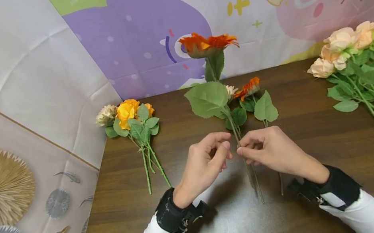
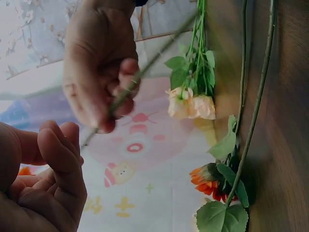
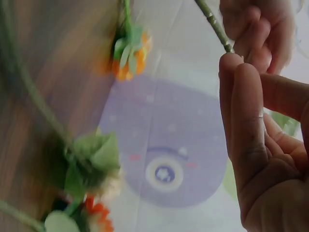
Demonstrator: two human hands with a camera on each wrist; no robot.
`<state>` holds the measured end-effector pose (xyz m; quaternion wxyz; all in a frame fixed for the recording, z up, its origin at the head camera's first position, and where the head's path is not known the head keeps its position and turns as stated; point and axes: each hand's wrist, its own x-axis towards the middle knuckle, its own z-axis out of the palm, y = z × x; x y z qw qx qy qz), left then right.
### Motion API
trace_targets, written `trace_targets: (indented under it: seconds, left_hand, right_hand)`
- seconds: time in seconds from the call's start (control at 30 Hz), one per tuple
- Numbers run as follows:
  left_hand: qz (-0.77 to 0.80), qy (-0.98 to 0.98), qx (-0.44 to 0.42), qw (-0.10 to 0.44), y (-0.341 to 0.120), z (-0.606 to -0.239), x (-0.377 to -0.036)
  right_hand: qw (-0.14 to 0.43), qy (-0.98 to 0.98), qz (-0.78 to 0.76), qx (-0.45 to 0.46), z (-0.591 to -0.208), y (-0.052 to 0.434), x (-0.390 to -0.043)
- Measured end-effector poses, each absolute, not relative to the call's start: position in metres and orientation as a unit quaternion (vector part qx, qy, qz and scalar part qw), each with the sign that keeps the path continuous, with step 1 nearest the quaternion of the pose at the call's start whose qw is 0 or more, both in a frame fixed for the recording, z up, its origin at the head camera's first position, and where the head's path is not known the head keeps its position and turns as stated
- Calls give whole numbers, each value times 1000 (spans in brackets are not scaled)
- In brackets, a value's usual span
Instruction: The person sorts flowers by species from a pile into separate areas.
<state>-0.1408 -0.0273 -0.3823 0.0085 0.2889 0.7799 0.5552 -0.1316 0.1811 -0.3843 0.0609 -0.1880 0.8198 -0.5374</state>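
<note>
At frame centre, above the surface, my right hand pinches the gerbera stem upright, my left hand curls empty beside it; other flowers lie unsorted, so gathering seems barely begun.

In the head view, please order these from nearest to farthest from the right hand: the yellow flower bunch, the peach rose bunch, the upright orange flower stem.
1. Upright orange flower stem, pinched by the right hand.
2. Peach rose bunch, at the table's far right.
3. Yellow flower bunch, at the left, beyond the left hand.
</note>
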Motion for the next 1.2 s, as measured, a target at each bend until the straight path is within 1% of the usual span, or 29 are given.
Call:
trace_targets:
  seconds: [0.23,0.4,0.47,0.63,0.83,1.07,1.2]
  left_hand:
    - [539,789,295,9,-26,-383,-140]
    - [532,792,300,6,-26,-384,-140]
    - [529,793,303,5,-26,-384,-140]
    - [526,793,307,4,-26,-384,-139]
    - [521,794,313,0,-26,-385,-138]
    - [518,793,321,-9,-25,-386,-138]
    - [516,794,322,-11,-26,-387,-138]
  right_hand:
    - [6,885,-452,-110,-388,205,-152]
    - [-4,920,-382,-88,-389,228,-162]
    - [11,930,-358,-82,-389,236,-165]
    - [75,941,-324,-65,-392,248,-171]
    - [134,944,-291,-76,-398,253,-177]
    - [182,930,-310,-79,-404,252,-180]
    - [195,916,-341,-77,-409,248,-180]
